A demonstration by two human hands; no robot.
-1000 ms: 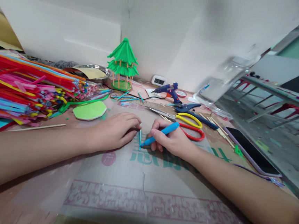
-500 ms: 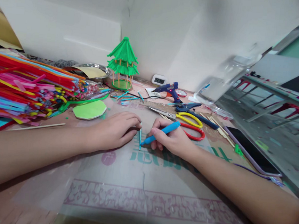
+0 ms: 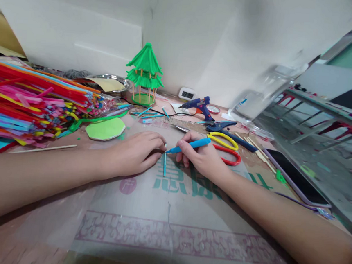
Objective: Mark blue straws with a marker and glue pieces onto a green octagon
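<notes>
In my right hand (image 3: 197, 150) is a blue marker (image 3: 190, 145), gripped like a pen. Its tip meets the upper part of a thin stick (image 3: 164, 166) that is coloured blue along most of its length. My left hand (image 3: 142, 151) lies on the plastic-covered table, fingers curled, pinching the stick's far end between thumb and fingertips. Just beyond my right hand lie scissors (image 3: 224, 140) with one yellow and one red handle. A light green octagonal piece (image 3: 106, 129) rests to the left of my left hand.
Bundled pipe cleaners (image 3: 18, 101) fill the left side. A green-roofed pavilion model (image 3: 144, 76) stands at the back, near a glue gun (image 3: 198, 105) and a small digital clock (image 3: 187, 93). Pliers (image 3: 225, 130), loose sticks (image 3: 262, 154), a phone (image 3: 295, 175) and a plastic bottle (image 3: 256, 98) are rightward.
My right hand has slid the marker's tip up the stick, away from me, towards my left fingertips. My left hand and the stick stay in place.
</notes>
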